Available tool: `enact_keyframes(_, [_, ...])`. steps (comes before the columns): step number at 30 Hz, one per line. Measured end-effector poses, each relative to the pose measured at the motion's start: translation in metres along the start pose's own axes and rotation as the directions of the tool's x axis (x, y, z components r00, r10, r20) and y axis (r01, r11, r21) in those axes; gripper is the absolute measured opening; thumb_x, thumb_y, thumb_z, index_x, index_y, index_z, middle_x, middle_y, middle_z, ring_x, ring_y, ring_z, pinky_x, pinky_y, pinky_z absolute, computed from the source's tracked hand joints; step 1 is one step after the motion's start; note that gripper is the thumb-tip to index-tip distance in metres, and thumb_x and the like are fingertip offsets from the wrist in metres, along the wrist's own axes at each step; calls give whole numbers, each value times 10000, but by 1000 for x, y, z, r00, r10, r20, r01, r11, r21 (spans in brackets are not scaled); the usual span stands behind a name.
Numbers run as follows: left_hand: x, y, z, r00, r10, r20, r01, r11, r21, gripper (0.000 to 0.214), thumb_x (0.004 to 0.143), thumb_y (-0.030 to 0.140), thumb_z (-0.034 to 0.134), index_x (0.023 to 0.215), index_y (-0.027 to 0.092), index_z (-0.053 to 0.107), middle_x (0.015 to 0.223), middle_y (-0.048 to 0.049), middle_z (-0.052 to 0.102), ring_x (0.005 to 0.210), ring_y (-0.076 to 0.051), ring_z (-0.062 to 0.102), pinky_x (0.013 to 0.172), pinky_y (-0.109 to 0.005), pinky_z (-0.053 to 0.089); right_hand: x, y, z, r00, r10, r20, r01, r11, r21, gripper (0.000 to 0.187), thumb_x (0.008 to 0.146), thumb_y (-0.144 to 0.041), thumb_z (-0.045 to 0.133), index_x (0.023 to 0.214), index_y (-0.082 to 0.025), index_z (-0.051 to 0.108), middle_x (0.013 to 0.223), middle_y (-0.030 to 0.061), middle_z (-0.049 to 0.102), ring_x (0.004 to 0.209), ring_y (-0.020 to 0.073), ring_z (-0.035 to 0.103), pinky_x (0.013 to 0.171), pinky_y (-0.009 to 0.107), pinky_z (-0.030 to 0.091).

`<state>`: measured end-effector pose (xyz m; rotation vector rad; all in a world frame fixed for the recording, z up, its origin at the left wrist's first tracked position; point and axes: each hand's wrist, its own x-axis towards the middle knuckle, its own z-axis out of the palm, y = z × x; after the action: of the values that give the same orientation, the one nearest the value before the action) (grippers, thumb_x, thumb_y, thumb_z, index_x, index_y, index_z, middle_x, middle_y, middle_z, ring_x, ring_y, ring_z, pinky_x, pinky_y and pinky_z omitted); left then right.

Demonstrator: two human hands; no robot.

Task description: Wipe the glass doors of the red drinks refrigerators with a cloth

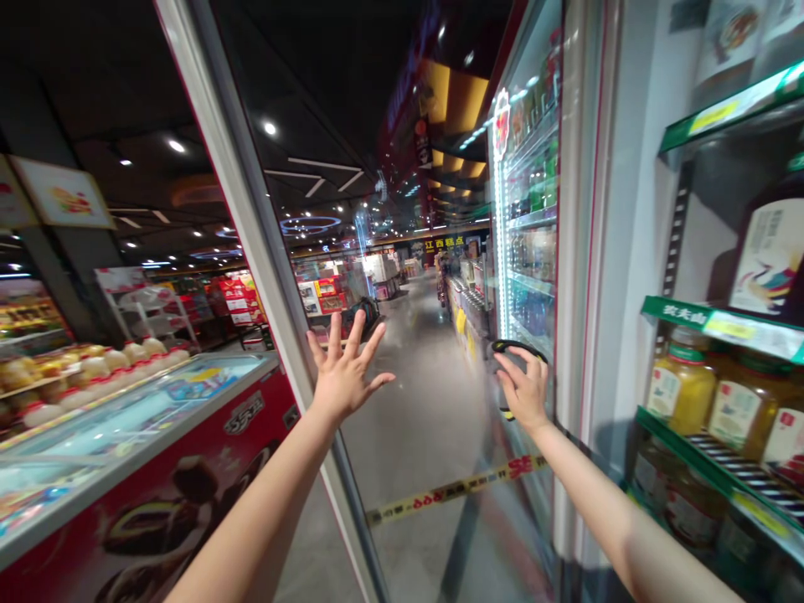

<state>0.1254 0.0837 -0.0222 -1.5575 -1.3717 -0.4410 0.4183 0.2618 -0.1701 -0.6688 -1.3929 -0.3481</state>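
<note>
A large glass door panel (414,419) in a pale metal frame (242,209) stands in front of me. My left hand (345,364) is spread against or just before the glass beside the left frame bar, fingers apart and holding nothing. Near the right frame bar, my right hand (526,385) is at a black and yellow loop-shaped handle (507,345). Its fingers are partly bent and slightly apart; the loop shows behind them, and I cannot tell if they touch it. Below both hands, a yellow printed strip (461,492) crosses the glass.
Green-edged shelves with honey-coloured jars (682,381) and a dark labelled bottle (770,243) are close on the right. A red chest freezer (232,444) with a glass top stands at left. Through the glass, a grey-floored aisle (408,335) passes a lit drinks cooler (531,193).
</note>
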Motion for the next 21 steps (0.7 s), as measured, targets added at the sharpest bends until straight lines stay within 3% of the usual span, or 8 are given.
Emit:
enact_keyframes(3, [0,1,1,1000,-2,1,2,1000,-1,972,791,788,624,1599,353,303,1711,-88,148,1570,-445,-49,1169,-739,-165,14,4,3,957,202,-209,-211,977,-22,321,962,-319,554,1228,-265,725,1220,117,597,1109,280,558,1003,491,407])
enact_keyframes(5, [0,1,2,1000,-10,1,10,1000,-3,974,787,783,637,1597,358,303,1711,-85,151,1569,-445,-48,1168,-743,-161,32,-10,14,926,259,-275,-270,963,-1,344,962,-311,552,1260,-260,715,1232,128,589,1125,292,549,1017,512,393])
enact_keyframes(8, [0,0,1,1000,-16,7,16,1000,-5,958,790,760,660,1592,369,313,1709,-74,158,1571,-435,-44,1176,-740,-145,40,-41,27,988,76,-136,-71,997,37,327,963,-268,565,1248,-304,722,1275,106,591,1164,275,539,1007,465,413])
enact_keyframes(11, [1,-1,-3,999,-27,22,27,1000,0,925,802,690,708,1586,388,319,1707,-59,166,1577,-420,-19,1192,-734,-111,21,-50,24,992,-124,21,122,990,72,304,961,-248,590,1212,-344,731,1280,67,602,1156,244,553,993,421,433])
enact_keyframes(13, [2,-2,-7,998,-34,43,34,999,5,923,798,607,765,1581,411,317,1704,-47,178,1581,-407,8,1205,-729,-75,11,-44,18,990,-138,24,136,988,70,293,958,-253,602,1206,-339,732,1257,64,609,1129,238,566,974,414,444])
enact_keyframes(16, [3,-2,-10,996,-46,80,45,999,12,965,764,485,842,1573,434,319,1701,-39,182,1582,-405,26,1210,-737,-28,19,-42,20,992,7,-128,-2,999,42,315,955,-268,606,1245,-311,721,1220,88,607,1091,253,566,953,434,447])
enact_keyframes(18, [3,-2,-11,993,-57,103,56,998,15,972,762,436,854,1574,426,322,1702,-42,169,1578,-412,9,1201,-757,3,31,-55,29,982,67,-177,-61,997,39,354,954,-255,601,1289,-310,703,1238,102,596,1110,263,552,965,446,438])
enact_keyframes(21, [4,-1,-11,988,-62,142,61,998,15,948,789,422,833,1582,408,314,1704,-39,150,1575,-410,-19,1192,-773,51,32,-85,39,996,-81,-24,82,995,48,406,933,-209,629,1303,-363,693,1290,83,597,1153,256,527,991,426,423])
